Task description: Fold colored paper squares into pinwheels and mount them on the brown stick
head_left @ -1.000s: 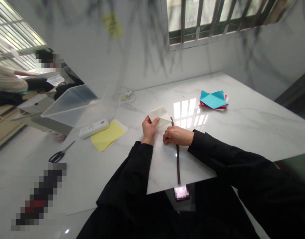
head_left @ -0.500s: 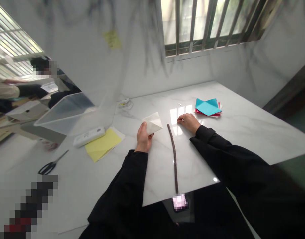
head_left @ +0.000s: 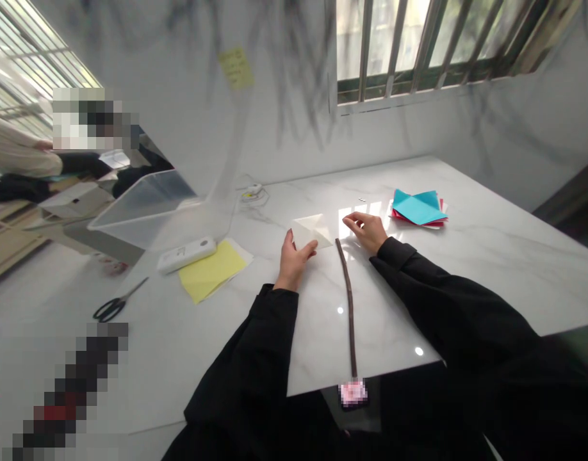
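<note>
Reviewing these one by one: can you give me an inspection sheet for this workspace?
Surface: glossy white marbled table, reflecting window light.
Working items: folded cream paper; thin brown stick-like piece running toward the near edge; blue and red paper stack, right; yellow sheet, left.
Clutter: scissors, white device, clear box; pixelated object, unidentifiable.
Grips: left hand holds the folded cream paper; right hand, fingers bent, contents cannot be told.
Cables: thin wires by the wall.
Surroundings: barred window, yellow wall note, another person at left.
</note>
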`<state>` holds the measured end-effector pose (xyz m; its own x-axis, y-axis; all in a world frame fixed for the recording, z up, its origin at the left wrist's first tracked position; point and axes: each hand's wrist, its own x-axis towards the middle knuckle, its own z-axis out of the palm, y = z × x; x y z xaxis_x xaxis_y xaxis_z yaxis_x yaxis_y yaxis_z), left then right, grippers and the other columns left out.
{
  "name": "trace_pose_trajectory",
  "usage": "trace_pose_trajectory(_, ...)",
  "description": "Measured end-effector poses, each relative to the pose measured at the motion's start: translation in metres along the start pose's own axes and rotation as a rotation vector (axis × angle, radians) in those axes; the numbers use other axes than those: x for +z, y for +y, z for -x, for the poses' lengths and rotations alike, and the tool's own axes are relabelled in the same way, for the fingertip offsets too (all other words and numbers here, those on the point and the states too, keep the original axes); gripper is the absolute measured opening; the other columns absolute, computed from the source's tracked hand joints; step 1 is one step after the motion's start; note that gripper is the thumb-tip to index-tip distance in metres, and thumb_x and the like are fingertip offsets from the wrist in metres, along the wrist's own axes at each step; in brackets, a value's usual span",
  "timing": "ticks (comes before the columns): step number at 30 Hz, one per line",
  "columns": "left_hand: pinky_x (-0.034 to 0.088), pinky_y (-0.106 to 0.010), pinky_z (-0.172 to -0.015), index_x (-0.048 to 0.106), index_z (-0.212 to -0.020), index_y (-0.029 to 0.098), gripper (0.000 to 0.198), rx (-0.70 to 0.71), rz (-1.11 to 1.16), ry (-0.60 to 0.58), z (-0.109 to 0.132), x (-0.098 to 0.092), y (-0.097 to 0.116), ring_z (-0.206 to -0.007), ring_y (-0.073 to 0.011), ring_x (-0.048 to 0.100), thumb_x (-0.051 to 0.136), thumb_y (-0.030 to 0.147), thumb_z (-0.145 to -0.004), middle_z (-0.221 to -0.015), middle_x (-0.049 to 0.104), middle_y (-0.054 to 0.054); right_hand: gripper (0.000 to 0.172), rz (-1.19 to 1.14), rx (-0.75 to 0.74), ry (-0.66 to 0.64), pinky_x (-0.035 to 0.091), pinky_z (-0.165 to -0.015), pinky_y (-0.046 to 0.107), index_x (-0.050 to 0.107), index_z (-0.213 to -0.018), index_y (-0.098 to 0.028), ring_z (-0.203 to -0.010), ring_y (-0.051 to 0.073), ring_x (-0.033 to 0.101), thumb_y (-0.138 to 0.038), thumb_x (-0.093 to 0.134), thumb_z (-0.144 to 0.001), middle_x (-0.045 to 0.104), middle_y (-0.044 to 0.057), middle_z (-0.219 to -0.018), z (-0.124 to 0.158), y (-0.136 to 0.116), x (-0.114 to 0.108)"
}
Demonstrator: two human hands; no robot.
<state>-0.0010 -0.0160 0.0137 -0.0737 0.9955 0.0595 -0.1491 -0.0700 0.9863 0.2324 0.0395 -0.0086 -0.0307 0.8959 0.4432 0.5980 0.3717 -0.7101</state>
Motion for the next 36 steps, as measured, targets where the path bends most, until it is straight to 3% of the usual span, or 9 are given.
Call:
trace_pose_trajectory(4,0.056,-0.024,-0.058,0.065,-0.121,0.020,0.049,0.046,-0.071,-0.010,-0.002,0.003,-0.005,-0.087,-0.0205,0.066,0.082,0.039,-0.078,-0.115,0.069,-0.010,0.066,-0.211,0.005,-0.020,0.057,-0.074,0.035,0.055,-0.142,-0.019,-0.081,0.019,0.066,-0.055,0.068,-0.089,0.070,0.012,-0.120,0.022,-0.037,0.010)
trace_pose_trajectory(7,0.059,-0.027,-0.060,0.068,-0.122,0.020,0.050,0.025,-0.053,-0.054,-0.003,0.005,-0.008,-0.087,-0.0216,0.066,0.080,0.045,-0.081,-0.112,0.069,-0.010,0.082,-0.186,-0.113,0.002,0.060,-0.074,0.036,0.041,-0.154,-0.020,-0.092,0.022,0.065,-0.043,0.075,-0.083,0.055,0.018,-0.141,0.027,-0.054,0.015)
trace_pose_trajectory(14,0.060,-0.027,-0.058,0.069,-0.116,0.016,0.041,-0.011,-0.019,0.012,-0.004,0.005,-0.009,-0.091,-0.0226,0.067,0.069,0.046,-0.087,-0.106,0.070,-0.011,0.050,-0.082,-0.131,0.052,0.061,-0.086,0.043,0.059,-0.129,-0.019,-0.104,0.024,0.064,-0.013,0.061,-0.079,0.043,0.016,-0.149,0.025,-0.050,0.013)
trace_pose_trajectory(18,0.060,-0.025,-0.058,0.064,-0.129,0.021,0.053,0.069,-0.075,0.007,-0.004,0.004,-0.009,-0.083,-0.0187,0.066,0.075,0.032,-0.079,-0.111,0.069,-0.009,0.023,-0.062,-0.088,-0.016,0.059,-0.090,0.043,0.071,-0.095,-0.018,-0.091,0.020,0.066,-0.009,0.057,-0.080,0.055,0.012,-0.137,0.020,-0.038,0.012)
trace_pose_trajectory(20,0.059,-0.025,-0.058,0.061,-0.134,0.023,0.063,0.090,-0.100,0.042,-0.006,0.003,-0.009,-0.077,-0.0162,0.066,0.078,0.026,-0.073,-0.109,0.068,-0.008,0.023,-0.058,-0.087,-0.065,0.058,-0.093,0.042,0.074,-0.086,-0.018,-0.092,0.020,0.066,-0.007,0.055,-0.080,0.062,0.011,-0.129,0.018,-0.034,0.013)
trace_pose_trajectory(25,0.054,-0.023,-0.056,0.068,-0.116,0.021,0.042,0.016,-0.030,0.135,-0.010,-0.002,-0.009,-0.065,-0.0112,0.060,0.076,0.040,-0.079,-0.094,0.067,-0.004,0.043,-0.065,-0.134,-0.146,0.056,-0.098,0.039,0.079,-0.106,-0.021,-0.106,0.022,0.067,-0.003,0.052,-0.078,0.067,0.010,-0.128,0.020,-0.032,0.019)
trace_pose_trajectory(29,0.051,-0.021,-0.057,0.069,-0.104,0.021,0.037,-0.029,0.034,0.131,-0.009,-0.005,-0.004,-0.066,-0.0112,0.059,0.077,0.045,-0.077,-0.091,0.068,-0.003,0.064,-0.130,-0.110,-0.150,0.057,-0.095,0.037,0.067,-0.137,-0.020,-0.097,0.020,0.067,-0.005,0.052,-0.076,0.069,0.010,-0.130,0.021,-0.034,0.020)
trace_pose_trajectory(32,0.052,-0.023,-0.062,0.070,-0.108,0.020,0.043,-0.053,0.070,0.033,-0.006,-0.006,0.001,-0.076,-0.0147,0.064,0.081,0.037,-0.070,-0.099,0.072,-0.005,0.054,-0.215,0.001,-0.162,0.057,-0.093,0.038,0.068,-0.135,-0.021,-0.093,0.020,0.069,-0.014,0.057,-0.082,0.073,0.009,-0.123,0.018,-0.032,0.020)
trace_pose_trajectory(36,0.055,-0.029,-0.072,0.068,-0.116,0.019,0.058,-0.082,0.109,-0.163,-0.002,-0.006,0.005,-0.092,-0.0222,0.069,0.087,0.030,-0.063,-0.109,0.074,-0.009,0.040,-0.434,0.096,-0.151,0.056,-0.095,0.041,0.074,-0.121,-0.019,-0.109,0.024,0.069,-0.023,0.059,-0.083,0.076,0.011,-0.116,0.012,-0.024,0.018)
